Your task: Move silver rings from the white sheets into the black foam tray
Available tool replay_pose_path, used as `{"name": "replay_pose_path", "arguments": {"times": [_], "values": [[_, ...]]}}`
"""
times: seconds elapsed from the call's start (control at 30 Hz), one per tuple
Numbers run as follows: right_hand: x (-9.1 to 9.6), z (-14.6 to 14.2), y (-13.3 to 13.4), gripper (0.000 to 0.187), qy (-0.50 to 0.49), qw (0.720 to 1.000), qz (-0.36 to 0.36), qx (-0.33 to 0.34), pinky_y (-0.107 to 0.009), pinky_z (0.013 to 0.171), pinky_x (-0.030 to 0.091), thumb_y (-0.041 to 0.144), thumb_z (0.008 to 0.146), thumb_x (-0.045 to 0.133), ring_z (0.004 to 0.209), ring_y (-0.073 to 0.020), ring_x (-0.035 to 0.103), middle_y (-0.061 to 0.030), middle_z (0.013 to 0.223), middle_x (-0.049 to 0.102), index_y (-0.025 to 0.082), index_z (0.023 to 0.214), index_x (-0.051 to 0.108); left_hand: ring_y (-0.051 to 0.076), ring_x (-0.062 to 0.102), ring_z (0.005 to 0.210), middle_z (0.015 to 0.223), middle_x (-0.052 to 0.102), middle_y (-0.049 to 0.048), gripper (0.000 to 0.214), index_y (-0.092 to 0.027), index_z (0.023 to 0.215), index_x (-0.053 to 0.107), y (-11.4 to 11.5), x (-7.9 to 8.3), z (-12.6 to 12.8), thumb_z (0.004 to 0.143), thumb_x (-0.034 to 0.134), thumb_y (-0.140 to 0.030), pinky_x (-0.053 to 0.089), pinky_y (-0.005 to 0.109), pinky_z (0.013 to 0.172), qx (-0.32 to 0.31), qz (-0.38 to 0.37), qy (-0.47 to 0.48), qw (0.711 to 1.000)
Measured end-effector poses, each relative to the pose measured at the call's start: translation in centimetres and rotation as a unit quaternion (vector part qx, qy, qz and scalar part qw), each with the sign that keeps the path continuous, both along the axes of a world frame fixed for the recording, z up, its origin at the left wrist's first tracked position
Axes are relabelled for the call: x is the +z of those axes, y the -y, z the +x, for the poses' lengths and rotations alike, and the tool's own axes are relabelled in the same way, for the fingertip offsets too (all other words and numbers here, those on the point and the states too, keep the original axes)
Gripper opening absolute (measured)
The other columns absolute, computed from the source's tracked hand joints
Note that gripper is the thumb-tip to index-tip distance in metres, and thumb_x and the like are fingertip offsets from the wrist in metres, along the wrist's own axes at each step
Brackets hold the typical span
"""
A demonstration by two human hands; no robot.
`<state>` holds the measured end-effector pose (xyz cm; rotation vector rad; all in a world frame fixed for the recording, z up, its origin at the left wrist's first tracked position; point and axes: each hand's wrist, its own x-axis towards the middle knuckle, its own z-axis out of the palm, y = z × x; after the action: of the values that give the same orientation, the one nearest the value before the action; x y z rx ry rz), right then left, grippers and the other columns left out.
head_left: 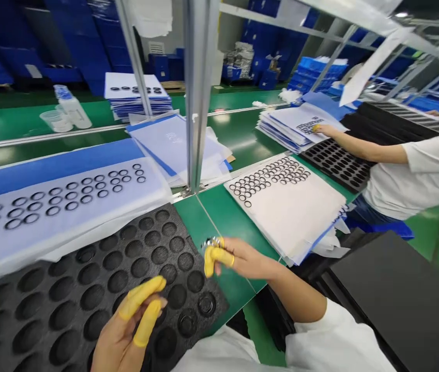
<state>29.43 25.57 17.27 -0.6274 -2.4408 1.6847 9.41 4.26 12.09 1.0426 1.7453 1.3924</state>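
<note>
My right hand (238, 258), with yellow finger cots, pinches a small cluster of shiny metal rings (211, 242) above the green bench (219, 222). My left hand (126, 336) also wears yellow finger cots and hangs open and empty over a black foam tray (99, 284) with round pockets. A few dark rings (207, 304) sit in the tray's pockets near its right corner. Just beyond my right hand lies a white sheet (289, 227) bearing rows of black rings (269, 175). Another sheet of black rings (64, 196) lies to the left, on blue-edged backing.
A metal upright (198, 88) rises from the bench between the sheets. At right, a co-worker's hand (322, 129) rests on a stacked pile of sheets (300, 129), next to another black tray (335, 163). Bottles (72, 107) and blue crates (316, 72) stand farther back.
</note>
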Motion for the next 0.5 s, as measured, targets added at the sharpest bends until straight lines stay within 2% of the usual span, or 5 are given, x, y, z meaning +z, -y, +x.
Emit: {"name": "replay_pose_path", "arguments": {"times": [0.03, 0.1, 0.2, 0.37, 0.5], "values": [[0.2, -0.9, 1.2, 0.056, -0.059, 0.994, -0.079, 0.056, -0.025, 0.066, 0.054, 0.058, 0.109, 0.030, 0.064, -0.0110, 0.062, -0.0066, 0.083, 0.073, 0.016, 0.089, 0.061, 0.020, 0.077, 0.085, 0.101, 0.080, 0.0042, 0.030, -0.028, 0.121, 0.075, -0.6, 0.8, -0.2, 0.094, 0.069, -0.040, 0.066, 0.032, 0.083, -0.037, 0.024, 0.000, 0.999], [0.3, -2.6, 2.9, 0.056, -0.123, 0.966, -0.185, 0.135, -0.023, 0.061, 0.050, 0.065, 0.104, 0.038, 0.059, -0.0095, 0.056, -0.0022, 0.071, 0.065, 0.017, 0.084, 0.057, 0.017, 0.076, 0.081, 0.096, 0.081, 0.0027, 0.029, -0.030, 0.123, 0.075, -1.4, 2.4, -0.6, 0.095, 0.069, -0.035, 0.065, 0.028, 0.082, -0.038, 0.079, -0.009, 0.996], [-0.3, -4.7, 4.4, 0.053, -0.126, 0.948, -0.232, 0.175, -0.021, 0.058, 0.044, 0.066, 0.102, 0.046, 0.056, -0.0077, 0.051, 0.0025, 0.064, 0.057, 0.018, 0.081, 0.054, 0.014, 0.076, 0.080, 0.102, 0.080, 0.0022, 0.029, -0.032, 0.123, 0.076, -1.7, 3.9, -0.7, 0.094, 0.070, -0.029, 0.064, 0.022, 0.076, -0.044, 0.108, -0.010, 0.993], [-0.2, -6.6, 6.8, 0.047, -0.137, 0.939, -0.302, 0.095, -0.021, 0.055, 0.040, 0.067, 0.100, 0.048, 0.057, -0.0074, 0.050, 0.0025, 0.073, 0.060, 0.020, 0.094, 0.045, 0.011, 0.073, 0.068, 0.089, 0.078, 0.0013, 0.018, -0.028, 0.110, 0.080, -0.7, 4.2, -0.7, 0.095, 0.070, -0.027, 0.062, 0.018, 0.065, -0.008, 0.121, 0.024, 0.992], [0.7, -7.0, 8.9, 0.045, -0.127, 0.968, -0.215, 0.016, -0.022, 0.058, 0.043, 0.066, 0.104, 0.037, 0.060, -0.0086, 0.050, 0.0036, 0.075, 0.057, 0.022, 0.102, 0.043, 0.014, 0.075, 0.078, 0.097, 0.079, 0.0036, 0.018, -0.026, 0.110, 0.079, 0.0, 3.8, -0.8, 0.094, 0.071, -0.026, 0.063, 0.020, 0.070, 0.027, 0.152, -0.006, 0.988]]}}
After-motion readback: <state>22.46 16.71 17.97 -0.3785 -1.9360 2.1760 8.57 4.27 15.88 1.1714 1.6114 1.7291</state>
